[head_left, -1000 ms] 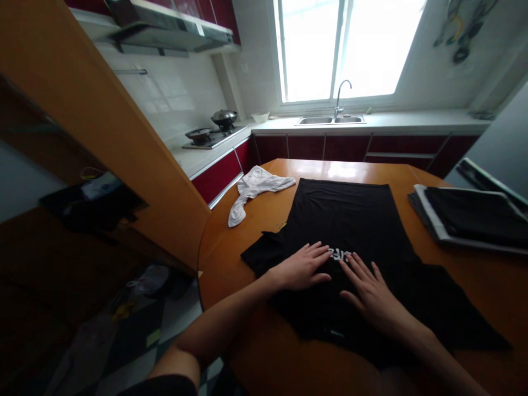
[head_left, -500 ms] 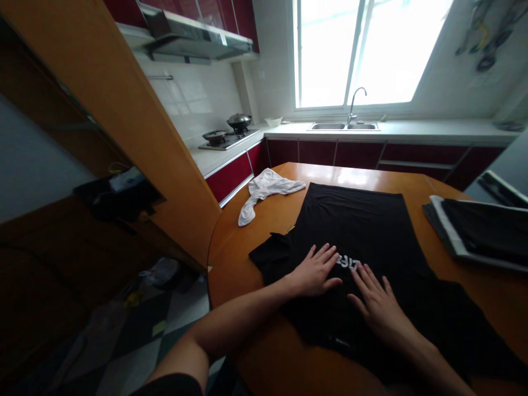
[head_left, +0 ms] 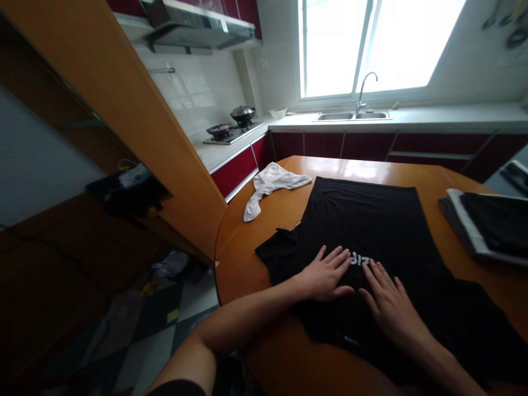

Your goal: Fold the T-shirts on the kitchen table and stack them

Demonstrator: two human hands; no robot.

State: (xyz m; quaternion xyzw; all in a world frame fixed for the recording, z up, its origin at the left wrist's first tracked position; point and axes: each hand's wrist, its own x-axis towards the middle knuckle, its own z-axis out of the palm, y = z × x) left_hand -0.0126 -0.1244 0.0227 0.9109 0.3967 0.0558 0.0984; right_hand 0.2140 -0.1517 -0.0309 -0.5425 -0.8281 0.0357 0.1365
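Note:
A black T-shirt (head_left: 367, 214) lies spread out on the wooden table (head_left: 235, 258), its hem toward the window and its neck toward me. White lettering (head_left: 358, 258) shows on its chest, partly covered by my fingers. My left hand (head_left: 328, 273) rests flat on the shirt just left of the lettering, fingers stretched out. On the right side of the print, my right hand (head_left: 390, 300) also lies flat with its fingers extended. Neither hand grips the cloth. The left sleeve (head_left: 276, 247) is slightly rumpled near the table's edge.
A crumpled white garment (head_left: 274, 181) lies at the far left of the table. Folded dark and white clothes (head_left: 490, 225) are stacked at the right. Beyond the table are a counter with a sink (head_left: 350, 116) and a stove (head_left: 233, 133) with pans.
The camera view has shifted a little, so the scene sits slightly farther right in the picture. Both hands stay flat on the shirt beside the lettering, with hardly any movement over the cloth.

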